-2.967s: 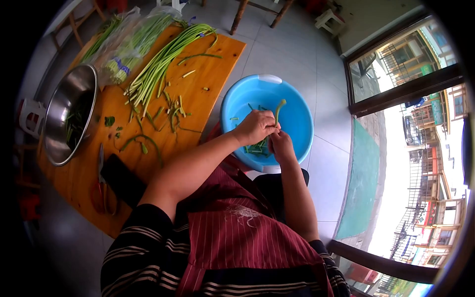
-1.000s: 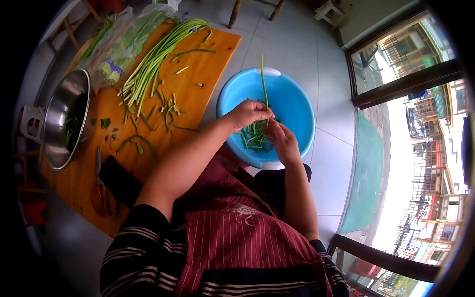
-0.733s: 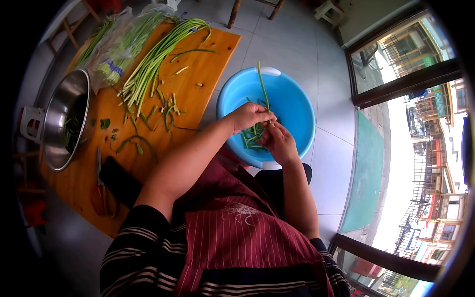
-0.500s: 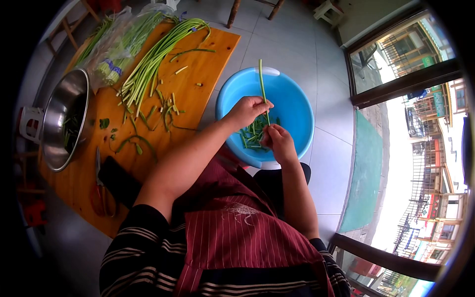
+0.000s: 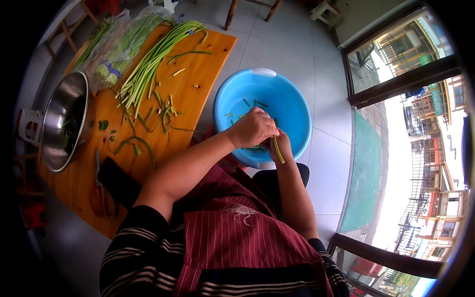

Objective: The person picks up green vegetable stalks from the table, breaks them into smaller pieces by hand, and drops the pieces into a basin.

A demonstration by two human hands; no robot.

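My left hand is closed over the blue basin, fingertips pinched at a green garlic scape. My right hand meets it there, curled around the same scape, its fingers partly hidden behind the stem and my left hand. One end of the scape sticks out toward me over my right wrist. Short cut pieces of scape lie in the basin, some of them covered by my hands.
To the left, a wooden table carries a bundle of long scapes, a plastic bag of more, trimmed scraps, a steel bowl, red-handled scissors and a black flat object. Glass doors stand on the right.
The scape stood upright above my hands; now it is shorter and points down toward me. My left hand has moved down against my right. More pieces show scattered in the basin.
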